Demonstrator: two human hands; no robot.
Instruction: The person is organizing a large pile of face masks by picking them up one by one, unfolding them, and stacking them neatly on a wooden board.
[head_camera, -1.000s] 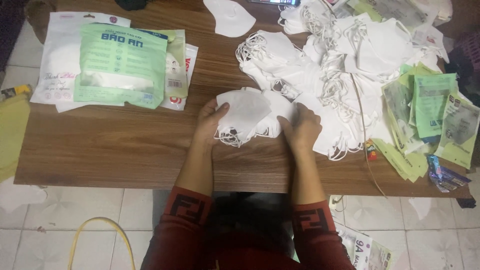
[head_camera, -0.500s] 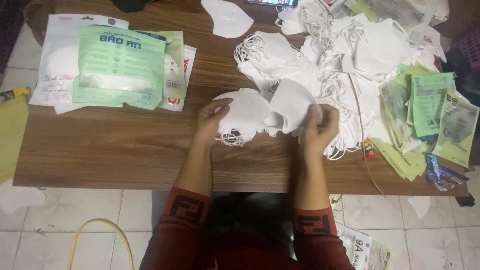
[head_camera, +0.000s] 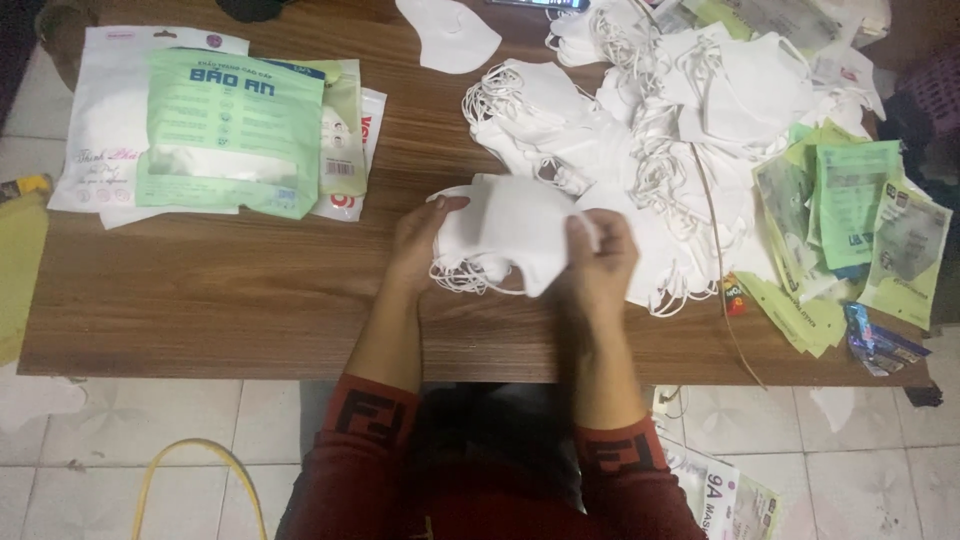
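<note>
My left hand (head_camera: 418, 243) rests on the left edge of a small stack of white face masks (head_camera: 495, 232) on the brown wooden table (head_camera: 230, 290). The stack's ear loops spill out along its near side. My right hand (head_camera: 600, 258) pinches the right edge of the top mask and holds it over the stack. A large heap of loose white masks (head_camera: 680, 120) with tangled loops lies just beyond and to the right of my hands.
Green and white mask packets (head_camera: 230, 130) lie stacked at the back left. Small green sachets and wrappers (head_camera: 850, 220) crowd the right edge. A single white mask (head_camera: 448, 35) lies at the far edge. A yellow hose (head_camera: 190, 460) curves over the tiled floor.
My right hand had lifted one mask off to the right of the stack; now it has brought that mask back left and laid it over the stack. The left hand stays put.
</note>
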